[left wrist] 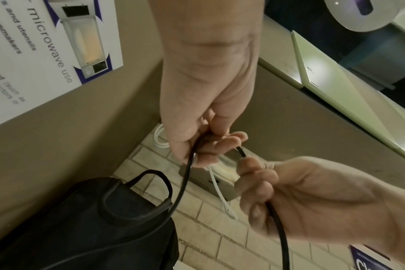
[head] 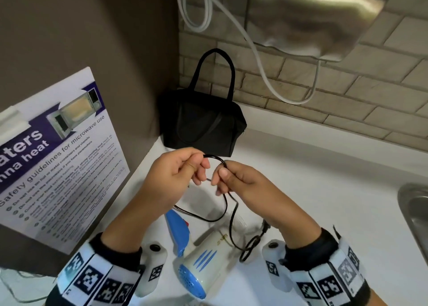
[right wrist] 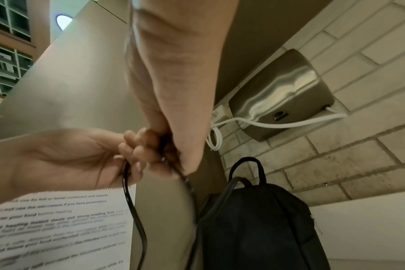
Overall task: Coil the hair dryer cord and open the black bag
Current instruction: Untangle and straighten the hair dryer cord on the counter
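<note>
Head view: both hands [head: 203, 178] pinch cord [head: 225, 209]

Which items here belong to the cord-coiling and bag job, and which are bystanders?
Job:
- black cord, held by left hand and right hand
- hair dryer
- black bag

Bystanders:
- microwave poster
- wall hand dryer
- white cable
- sink

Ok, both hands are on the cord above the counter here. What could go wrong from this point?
1. The left hand and right hand pinch the black cord with only a short span between them; slack below could snag on the hair dryer.
2. Pulling hard might drag the dryer along the counter towards the sink.
3. The black bag looks zipped shut; opening it with cord in hand may undo any loops.
</note>
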The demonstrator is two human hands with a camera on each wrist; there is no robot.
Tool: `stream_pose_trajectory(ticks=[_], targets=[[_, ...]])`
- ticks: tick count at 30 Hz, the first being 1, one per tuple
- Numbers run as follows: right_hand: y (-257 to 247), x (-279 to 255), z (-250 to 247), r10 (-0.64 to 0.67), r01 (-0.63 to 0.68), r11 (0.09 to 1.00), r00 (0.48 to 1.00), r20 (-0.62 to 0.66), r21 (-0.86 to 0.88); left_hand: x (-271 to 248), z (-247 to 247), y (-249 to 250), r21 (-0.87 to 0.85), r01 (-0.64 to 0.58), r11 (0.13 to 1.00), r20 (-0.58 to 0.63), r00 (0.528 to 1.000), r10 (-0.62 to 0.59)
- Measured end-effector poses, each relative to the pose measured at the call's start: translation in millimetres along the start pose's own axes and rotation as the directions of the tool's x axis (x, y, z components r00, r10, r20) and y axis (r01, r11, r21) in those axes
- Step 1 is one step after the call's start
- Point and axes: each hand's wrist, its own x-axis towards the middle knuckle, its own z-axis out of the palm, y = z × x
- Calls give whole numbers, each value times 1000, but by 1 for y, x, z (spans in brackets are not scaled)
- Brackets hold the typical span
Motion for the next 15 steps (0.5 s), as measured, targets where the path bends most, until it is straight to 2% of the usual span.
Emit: stream_pose_trajectory(ticks=[8, 15], targets=[[47, 19, 11, 11, -37, 974, 993, -117, -222, -7, -18, 12, -124, -34, 992, -132, 991, 17], [79, 30, 5, 79, -125, 931, 986, -145, -343, -18, -56, 17, -126, -43, 991, -280, 960, 6]])
